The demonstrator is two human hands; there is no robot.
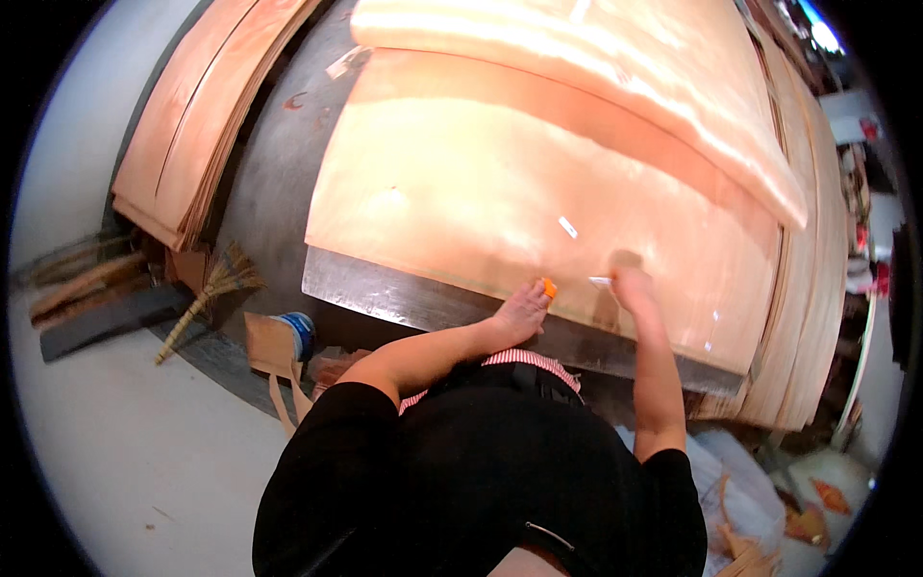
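Large pale veneer sheet [500, 183] lies flat across most of the metal work table [404, 293], its near edge running just inside the table's dark steel lip. A second veneer sheet [615, 67] overlaps it at the far side, glare washing out its surface. More veneer is stacked in a thick pile [817, 288] along the table's right edge, and another stack of sheets [202, 115] sits to the left, beyond a strip of bare table.

Person in black top leans over the near edge; both forearms reach onto the big sheet. Grey floor [115, 423] on the left carries a straw hand broom [207, 298], dark boards, and a blue-topped container [296, 332] close to the table's base. Offcut scraps and a light bag [760, 490] lie at lower right.

Left hand [522, 310] rests at the sheet's near edge, fingers curled about a small orange tool [549, 287], which touches the veneer right at the edge. Right hand [632, 287] sits just beside it on the sheet, closed, pinching a thin whitish strip of tape [601, 281] that points toward the orange tool. A short piece of pale tape [568, 227] lies on the sheet a little beyond the hands
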